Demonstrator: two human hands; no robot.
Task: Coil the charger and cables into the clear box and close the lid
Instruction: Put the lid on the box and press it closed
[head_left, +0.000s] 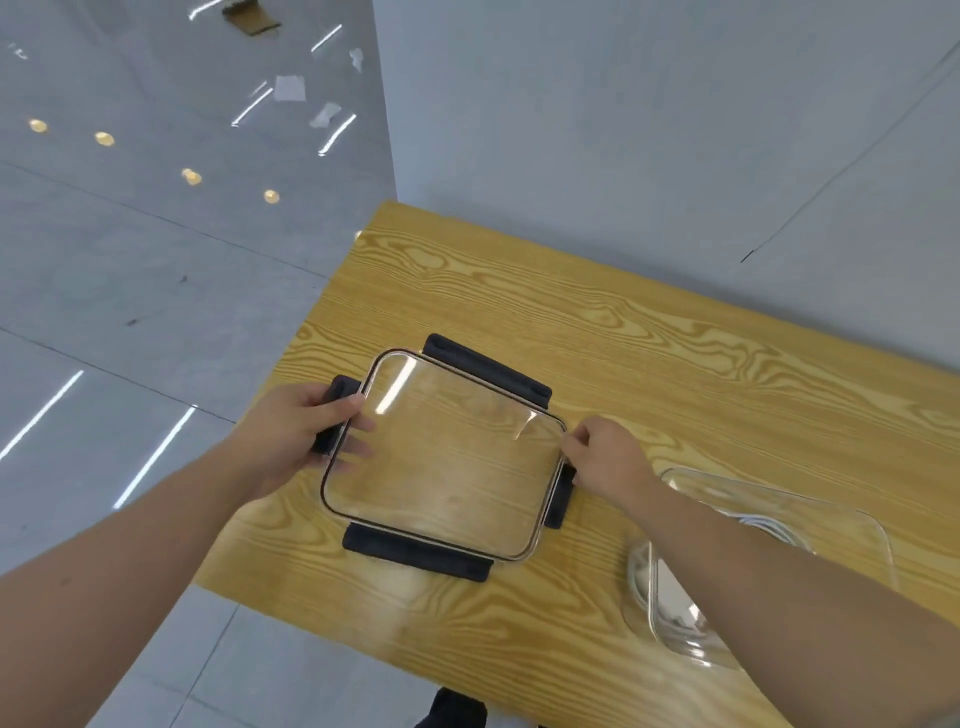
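I see both hands on the lid: clear, four dark clips, over the table. Left hand pinches one edge, right hand the opposite; box at right, white cables inside.

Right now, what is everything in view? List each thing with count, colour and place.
lid: one, clear with four black clips, over the table's left part, held at both short sides.
box: one, clear, on the table at right, partly behind the right forearm.
cable: white, coiled inside the box; count unclear.
table: one, yellow wood grain, against the wall.
floor: grey glossy tiles, left.
left hand: fingers gripping the lid's left clip.
right hand: fingers at the lid's right edge.
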